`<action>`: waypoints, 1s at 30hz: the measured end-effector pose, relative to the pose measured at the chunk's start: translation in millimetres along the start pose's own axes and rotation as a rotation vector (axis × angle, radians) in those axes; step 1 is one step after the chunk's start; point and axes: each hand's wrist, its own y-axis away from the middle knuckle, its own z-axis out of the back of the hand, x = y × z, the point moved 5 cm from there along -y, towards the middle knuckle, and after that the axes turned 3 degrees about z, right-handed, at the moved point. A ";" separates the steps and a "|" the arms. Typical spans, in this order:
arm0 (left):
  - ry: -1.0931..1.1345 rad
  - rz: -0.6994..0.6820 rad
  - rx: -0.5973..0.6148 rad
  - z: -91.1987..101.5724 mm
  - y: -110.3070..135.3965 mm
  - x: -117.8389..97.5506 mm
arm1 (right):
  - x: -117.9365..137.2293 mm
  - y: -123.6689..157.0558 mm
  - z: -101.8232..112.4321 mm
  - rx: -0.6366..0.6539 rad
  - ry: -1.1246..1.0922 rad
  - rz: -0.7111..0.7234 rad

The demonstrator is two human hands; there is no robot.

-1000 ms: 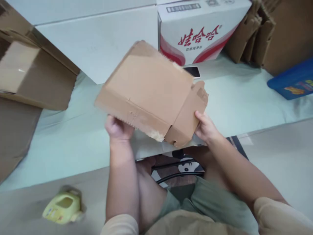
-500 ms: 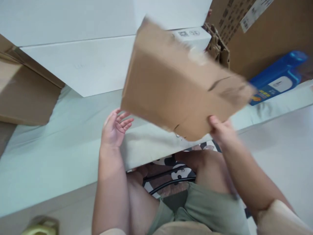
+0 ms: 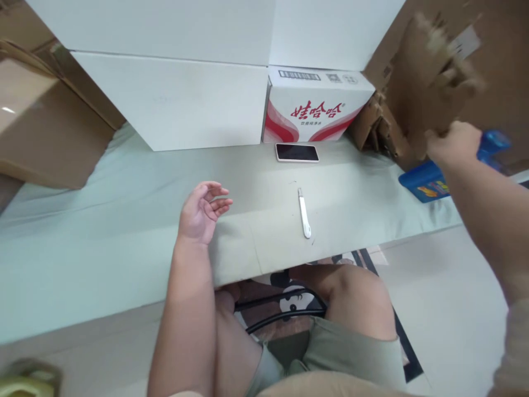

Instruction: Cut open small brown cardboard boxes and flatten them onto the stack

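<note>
My left hand (image 3: 205, 212) hovers over the pale green tabletop (image 3: 136, 220), palm turned to the right, fingers loosely curled and apart, with nothing in it. At the upper right my right hand (image 3: 457, 144) grips a brown cardboard piece (image 3: 419, 82), smeared by motion, in front of a large carton. Behind the right forearm, partly covered, lies a blue plastic bottle (image 3: 425, 182). Between the hands a white utility knife (image 3: 305, 214) rests on the table. Beyond it is a phone (image 3: 296, 153) with a dark screen.
White boxes (image 3: 177, 102) line the back, beside a red-and-white carton (image 3: 316, 113) with printed characters. Folded cardboard (image 3: 378, 129) leans right of it. A brown box (image 3: 53, 132) stands at the left, and a yellow object (image 3: 27, 386) sits low in the left corner.
My right hand has carried the cardboard from the middle to the upper right, uncovering the knife, the phone and the red-and-white carton. My left hand stays open in nearly the same place.
</note>
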 end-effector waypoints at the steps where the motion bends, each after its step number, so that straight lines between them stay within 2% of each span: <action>1: 0.004 -0.002 -0.004 1.1 0.5 -1.6 | -0.6 -5.3 -9.1 -0.009 0.135 -0.101; 2: 0.016 -0.006 -0.012 2.4 0.9 -3.6 | 2.6 -5.3 -15.8 -0.050 0.254 -0.214; 3: 0.032 -0.012 -0.022 3.7 1.2 -5.8 | 10.8 -1.4 -25.5 -0.029 0.329 -0.283; 4: 0.050 -0.019 -0.032 4.7 1.5 -8.1 | 23.6 5.1 -37.9 0.032 0.348 -0.294; 9: 0.147 -0.019 -0.087 4.8 9.8 -16.0 | 122.4 54.7 -109.6 0.301 0.206 -0.041; 11: 0.199 0.000 -0.115 5.1 15.9 -16.9 | 176.3 71.0 -142.4 0.389 0.127 0.115; 13: 0.251 0.009 -0.144 9.1 21.6 -18.7 | 241.9 84.3 -176.1 0.476 0.029 0.311; 17: 0.396 -0.045 -0.276 35.9 31.3 -29.3 | 387.4 107.8 -242.6 0.609 -0.211 0.628; 21: 0.562 -0.160 -0.503 76.8 42.8 -45.6 | 525.3 127.0 -307.2 0.624 -0.360 0.874; 24: 0.632 -0.218 -0.575 96.3 47.0 -55.5 | 615.2 133.7 -343.1 0.565 -0.398 1.009; 27: 0.648 -0.243 -0.573 103.1 45.6 -60.3 | 679.8 129.3 -365.7 0.508 -0.376 0.998; 30: 0.632 -0.227 -0.572 104.0 42.6 -60.3 | 708.2 118.9 -379.8 0.505 -0.330 0.897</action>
